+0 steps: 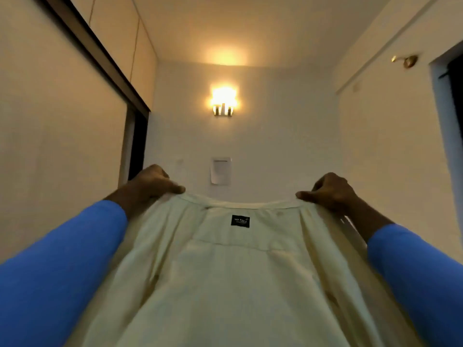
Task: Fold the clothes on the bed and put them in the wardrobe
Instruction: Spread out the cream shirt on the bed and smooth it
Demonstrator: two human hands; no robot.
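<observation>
- I see the left hand [152, 185] curled tight on one shoulder of the pale shirt [225, 284], thumb on top of the cloth.
- The right hand [330, 192] grips the other shoulder the same way.
- The shirt hangs spread between both hands, with its black label [240, 221] midway between them.
- Beyond the hands, a lit wall lamp [223, 101] glows above a paper sheet [220, 170].

Both arms wear plain bright blue long sleeves, perhaps a smooth knit: left sleeve [62, 266], right sleeve [421, 276]. Each ends above the wrist; left hand [152, 186] and right hand [330, 194] are bare.
</observation>
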